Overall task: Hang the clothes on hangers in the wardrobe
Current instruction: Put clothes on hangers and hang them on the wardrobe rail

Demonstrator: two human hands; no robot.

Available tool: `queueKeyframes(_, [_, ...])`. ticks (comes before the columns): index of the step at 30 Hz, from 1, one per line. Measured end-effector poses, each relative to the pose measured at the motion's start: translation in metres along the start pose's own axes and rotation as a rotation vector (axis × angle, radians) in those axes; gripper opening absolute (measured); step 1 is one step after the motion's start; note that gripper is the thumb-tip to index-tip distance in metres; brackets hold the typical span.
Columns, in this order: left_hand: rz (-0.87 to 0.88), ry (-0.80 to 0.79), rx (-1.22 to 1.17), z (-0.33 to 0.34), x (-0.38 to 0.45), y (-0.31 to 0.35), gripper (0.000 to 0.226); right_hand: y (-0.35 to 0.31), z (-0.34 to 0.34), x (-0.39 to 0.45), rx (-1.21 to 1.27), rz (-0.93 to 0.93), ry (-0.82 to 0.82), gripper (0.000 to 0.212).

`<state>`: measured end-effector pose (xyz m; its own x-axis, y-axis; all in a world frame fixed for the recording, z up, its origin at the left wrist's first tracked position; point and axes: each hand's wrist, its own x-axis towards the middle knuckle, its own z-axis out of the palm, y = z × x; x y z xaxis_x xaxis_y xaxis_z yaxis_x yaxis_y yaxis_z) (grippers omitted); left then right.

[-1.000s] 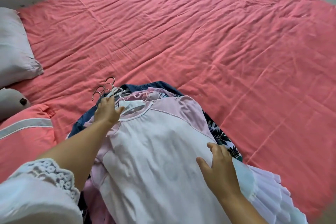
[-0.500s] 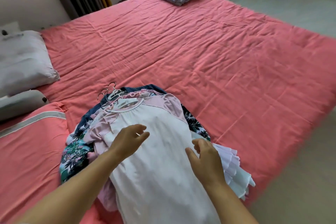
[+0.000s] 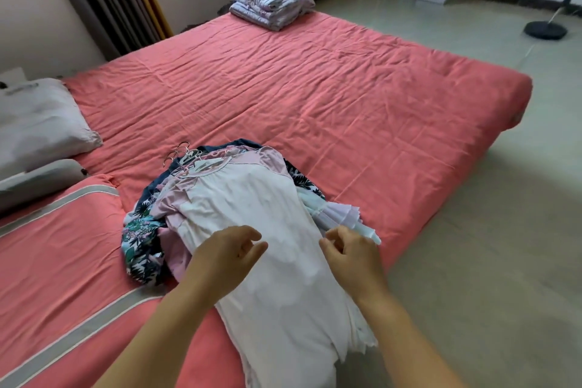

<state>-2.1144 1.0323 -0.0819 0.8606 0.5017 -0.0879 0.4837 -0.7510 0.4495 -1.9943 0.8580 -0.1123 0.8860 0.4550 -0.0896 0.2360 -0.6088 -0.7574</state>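
A pile of clothes already on hangers lies on the coral bed [image 3: 346, 98], in the lower centre of the frame. On top is a white dress with pink shoulders [image 3: 258, 230], its long axis running from the neckline at the upper left, where the hanger hooks [image 3: 182, 153] bunch together, down toward the bottom of the frame, where the hem hangs past the bed edge. Beneath it show a floral garment [image 3: 141, 236], a denim piece [image 3: 220, 146] and a pleated white skirt [image 3: 343, 214].

Both hands sit over the dress's middle, well short of the hooks. The left hand [image 3: 226, 252] is over the left half of the fabric, fingers loosely curled, holding nothing; whether it touches the cloth I cannot tell. The right hand [image 3: 349, 252] is at the dress's right edge, just beside the pleated skirt, fingers bent, and whether it pinches the fabric is also unclear.

The hooks lie up and to the left of both hands, and the left hand is the nearer, so it looks the likelier one to gather them for carrying the pile to the wardrobe, which is out of view.
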Motion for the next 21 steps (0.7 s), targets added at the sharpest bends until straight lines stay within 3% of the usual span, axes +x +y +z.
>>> queueKeyframes(6, [0.241,-0.084,0.048,-0.004,-0.006,0.020,0.023,0.003,-0.045,-0.058,-0.151,0.085,0.042,0.018])
queueKeyframes(16, [0.857,-0.350,0.004,0.014,-0.046,0.099,0.013,-0.011,-0.074,-0.226,-0.088,0.432,0.563,0.017])
queueKeyframes(21, [1.165,-0.503,-0.108,0.036,-0.113,0.156,0.059,-0.015,-0.088,-0.336,-0.077,0.668,0.874,0.015])
